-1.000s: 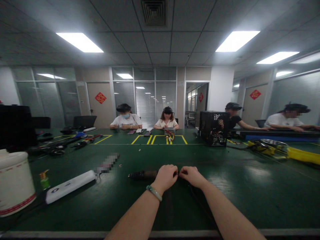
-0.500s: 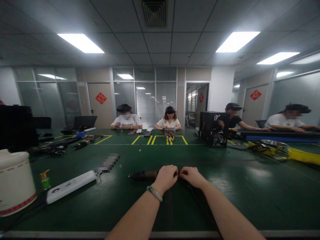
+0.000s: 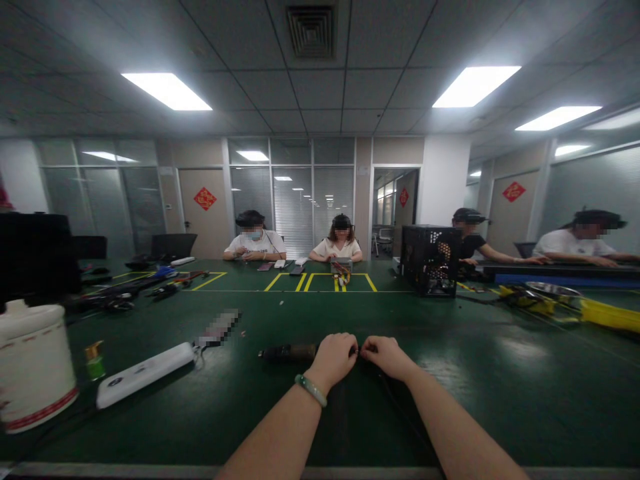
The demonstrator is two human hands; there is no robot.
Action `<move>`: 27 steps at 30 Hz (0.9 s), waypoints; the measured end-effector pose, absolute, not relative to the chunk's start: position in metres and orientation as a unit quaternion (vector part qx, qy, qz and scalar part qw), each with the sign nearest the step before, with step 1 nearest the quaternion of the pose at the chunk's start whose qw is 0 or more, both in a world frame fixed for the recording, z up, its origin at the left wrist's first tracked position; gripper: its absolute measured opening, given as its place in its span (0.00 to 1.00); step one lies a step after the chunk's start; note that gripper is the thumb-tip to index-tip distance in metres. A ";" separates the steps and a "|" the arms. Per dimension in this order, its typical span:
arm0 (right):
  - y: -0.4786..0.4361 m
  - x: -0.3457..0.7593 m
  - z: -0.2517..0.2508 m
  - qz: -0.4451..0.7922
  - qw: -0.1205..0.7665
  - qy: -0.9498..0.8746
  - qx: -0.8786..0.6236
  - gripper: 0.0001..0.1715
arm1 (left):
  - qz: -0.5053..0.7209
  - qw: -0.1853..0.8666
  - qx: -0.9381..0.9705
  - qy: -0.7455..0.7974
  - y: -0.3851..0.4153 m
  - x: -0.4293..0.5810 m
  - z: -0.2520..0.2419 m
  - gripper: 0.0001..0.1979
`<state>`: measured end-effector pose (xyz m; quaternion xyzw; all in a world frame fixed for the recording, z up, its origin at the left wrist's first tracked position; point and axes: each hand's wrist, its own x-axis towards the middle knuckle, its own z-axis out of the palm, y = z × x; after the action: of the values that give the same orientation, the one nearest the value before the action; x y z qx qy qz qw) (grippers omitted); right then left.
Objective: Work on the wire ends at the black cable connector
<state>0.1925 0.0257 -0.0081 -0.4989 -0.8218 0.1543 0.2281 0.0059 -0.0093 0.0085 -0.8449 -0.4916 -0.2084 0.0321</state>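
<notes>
A dark cylindrical tool (image 3: 290, 353) lies on the green table, its metal tip to the left. My left hand (image 3: 336, 358), with a jade bangle at the wrist, is closed around its right end. Just to the right, my right hand (image 3: 385, 355) is closed in a pinch, its fingertips almost meeting those of my left hand. What the right fingers pinch is too small to make out. A black cable (image 3: 400, 407) runs under my right forearm towards the table's front edge.
At left stand a white canister (image 3: 35, 367), a small green bottle (image 3: 94, 363) and a white power strip (image 3: 145, 375). A black computer case (image 3: 430, 260) is at back right, beside yellow straps (image 3: 605, 313). Several people sit across the green table (image 3: 500, 400).
The view has shifted very slightly. Both hands keep nearly the same position and hold.
</notes>
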 end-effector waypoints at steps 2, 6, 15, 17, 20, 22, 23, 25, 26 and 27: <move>0.026 0.192 -0.009 0.152 0.229 -0.821 -0.500 0.10 | -0.206 0.033 -0.844 -0.494 -0.009 0.006 0.008 0.06; 0.026 0.191 -0.009 0.156 0.225 -0.816 -0.510 0.11 | -0.204 0.020 -0.846 -0.492 -0.010 0.006 0.010 0.08; 0.019 0.189 -0.004 0.171 0.222 -0.809 -0.516 0.11 | -0.222 0.003 -0.836 -0.501 -0.011 0.007 0.010 0.08; 0.018 0.189 -0.003 0.170 0.224 -0.811 -0.513 0.11 | -0.221 0.009 -0.836 -0.503 -0.010 0.007 0.008 0.06; 0.018 0.189 -0.003 0.170 0.228 -0.812 -0.510 0.10 | -0.225 0.018 -0.838 -0.496 -0.008 0.006 0.006 0.05; 0.019 0.189 -0.003 0.171 0.228 -0.811 -0.511 0.09 | -0.232 0.019 -0.840 -0.490 -0.007 0.006 0.005 0.04; 0.020 0.189 -0.003 0.171 0.229 -0.811 -0.511 0.09 | -0.234 0.019 -0.841 -0.487 -0.007 0.006 0.005 0.04; 0.020 0.189 -0.004 0.171 0.233 -0.812 -0.507 0.09 | -0.237 0.018 -0.843 -0.482 -0.006 0.005 0.005 0.03; 0.020 0.189 -0.004 0.171 0.236 -0.812 -0.506 0.09 | -0.239 0.017 -0.843 -0.481 -0.006 0.006 0.005 0.03; 0.020 0.189 -0.004 0.170 0.238 -0.812 -0.505 0.08 | -0.241 0.016 -0.843 -0.480 -0.006 0.006 0.005 0.03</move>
<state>0.1891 0.0205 -0.0042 -0.5052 -0.8119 0.1700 0.2381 0.0056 -0.0060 0.0048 -0.8431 -0.4802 -0.2414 0.0157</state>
